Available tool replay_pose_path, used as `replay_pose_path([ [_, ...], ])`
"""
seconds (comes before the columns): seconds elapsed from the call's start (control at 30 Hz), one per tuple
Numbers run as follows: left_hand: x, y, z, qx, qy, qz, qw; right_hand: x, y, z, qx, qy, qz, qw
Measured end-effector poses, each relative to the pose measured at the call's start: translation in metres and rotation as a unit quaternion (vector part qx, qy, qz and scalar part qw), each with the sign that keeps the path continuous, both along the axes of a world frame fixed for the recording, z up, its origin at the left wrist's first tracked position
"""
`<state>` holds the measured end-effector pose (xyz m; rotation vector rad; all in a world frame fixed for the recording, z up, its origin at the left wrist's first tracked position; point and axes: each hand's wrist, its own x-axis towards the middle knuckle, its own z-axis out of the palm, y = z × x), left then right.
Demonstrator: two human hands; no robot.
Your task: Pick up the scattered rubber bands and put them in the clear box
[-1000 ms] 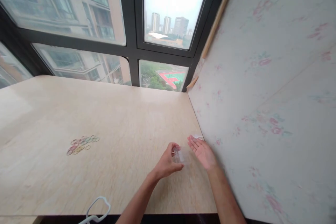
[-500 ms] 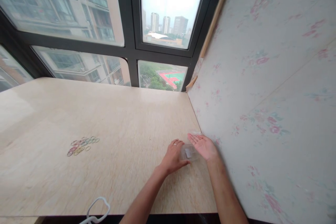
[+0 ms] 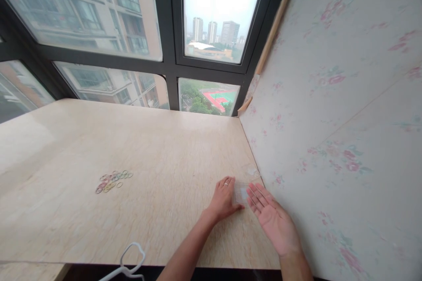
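A small clear plastic box (image 3: 241, 193) with a pale patch inside sits on the marble-patterned sill (image 3: 158, 210), close to the wall. My left hand (image 3: 224, 198), a ring on one finger, grips its left side, with fingers at the back and thumb at the front. To the right, my right hand (image 3: 272, 217) is turned palm up with fingers stretched out and nothing in it. Its fingertips overlap the box's right side; whether they touch it I cannot tell. Behind the box lies a clear plastic piece (image 3: 252, 171), against the wall.
Several coloured rubber-band-like rings (image 3: 114, 180) lie in a loose pile to the left. A white cable loop (image 3: 132, 259) shows at the sill's front edge. Flowered wallpaper (image 3: 336, 140) covers the wall on the right, and dark-framed windows (image 3: 171, 70) stand behind.
My right hand has drawn back towards me from the clear plastic piece behind the box, uncovering it. My left hand stays on the box. The view has shifted slightly left.
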<state>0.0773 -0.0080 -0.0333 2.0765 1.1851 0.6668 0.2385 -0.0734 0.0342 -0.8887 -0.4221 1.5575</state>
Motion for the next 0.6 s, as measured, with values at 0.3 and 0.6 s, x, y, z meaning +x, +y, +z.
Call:
replay_pose_path([
  [0.3,-0.091,-0.011,-0.007,0.033,-0.051,0.155,0.986,-0.077,-0.023,-0.037,-0.057,-0.118,0.108,0.986],
  [0.6,-0.278,-0.007,0.004,0.058,0.231,0.581,0.778,-0.112,-0.05,-0.058,-0.018,-0.39,0.157,0.907],
])
